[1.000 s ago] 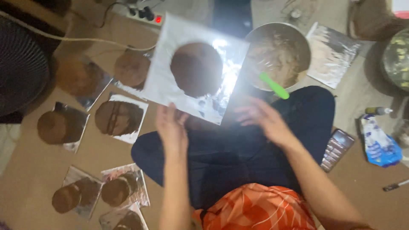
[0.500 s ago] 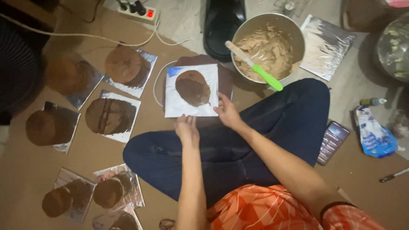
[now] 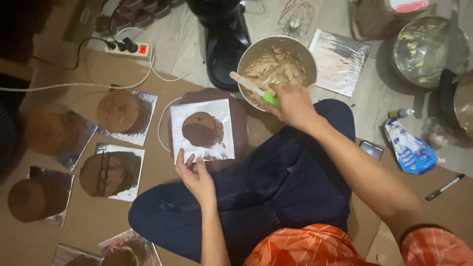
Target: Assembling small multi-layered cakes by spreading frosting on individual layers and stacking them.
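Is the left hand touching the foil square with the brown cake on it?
Touching. In the head view the left hand has its fingertips on the lower edge of the foil square; no gap shows between them.

seven cakes [image 3: 202,129], two bowls [image 3: 276,69]
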